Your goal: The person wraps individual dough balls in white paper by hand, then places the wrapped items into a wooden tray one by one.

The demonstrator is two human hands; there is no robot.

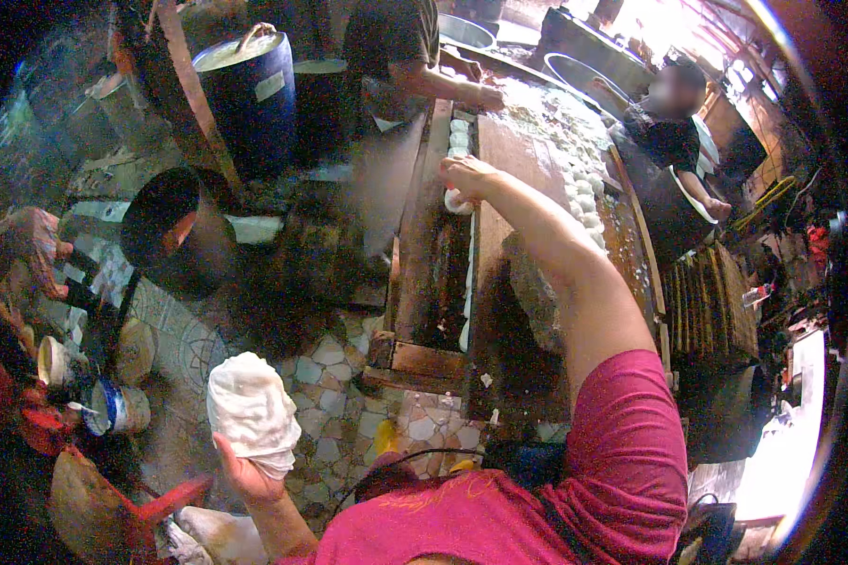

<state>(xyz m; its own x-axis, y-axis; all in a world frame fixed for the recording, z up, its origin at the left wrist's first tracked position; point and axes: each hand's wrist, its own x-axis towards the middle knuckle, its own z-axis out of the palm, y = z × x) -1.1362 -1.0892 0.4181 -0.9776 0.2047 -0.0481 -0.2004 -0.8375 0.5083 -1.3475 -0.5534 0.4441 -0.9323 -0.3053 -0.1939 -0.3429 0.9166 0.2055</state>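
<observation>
My left hand is held out low on the left, its thumb along the edge of a thick stack of soft white dough rounds. The rest of its fingers are hidden under the stack. My right arm stretches far forward over the wooden table. There my right hand curls its fingers around a white dough piece in a narrow trough. A row of similar white dough pieces lies in the trough just beyond this hand.
Across the table a co-worker's arms reach over floury dough. Another person sits at the right, near many dough balls. A blue barrel and a dark round vessel stand left. Buckets and a red stool are lower left.
</observation>
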